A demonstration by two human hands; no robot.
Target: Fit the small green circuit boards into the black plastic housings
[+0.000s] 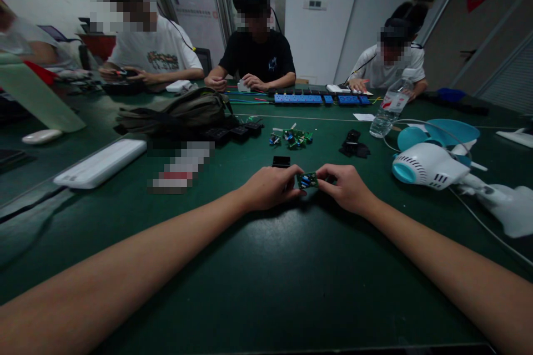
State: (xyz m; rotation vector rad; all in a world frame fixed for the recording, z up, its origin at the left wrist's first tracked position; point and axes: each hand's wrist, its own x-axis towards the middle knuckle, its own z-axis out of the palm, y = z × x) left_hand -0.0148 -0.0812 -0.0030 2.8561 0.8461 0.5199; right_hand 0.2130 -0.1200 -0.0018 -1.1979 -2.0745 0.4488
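Observation:
Between my two hands is a small green circuit board point(307, 180) with blue and dark parts on its face. The fingers of my left hand point(275, 186) pinch its left edge. My right hand point(343, 186) grips the right edge between thumb and fingers. Just behind my left hand lies a small black plastic housing point(281, 161). Farther back is a loose pile of similar circuit boards point(296, 137). To the right of that pile sit several black plastic pieces point(353, 144) in a small heap.
At right are a white and blue fan point(433, 166) and a water bottle point(391, 105). A white power strip point(104, 163) and a dark bag point(179, 113) lie at left. Blue modules point(298, 99) line the far side, where several people sit working.

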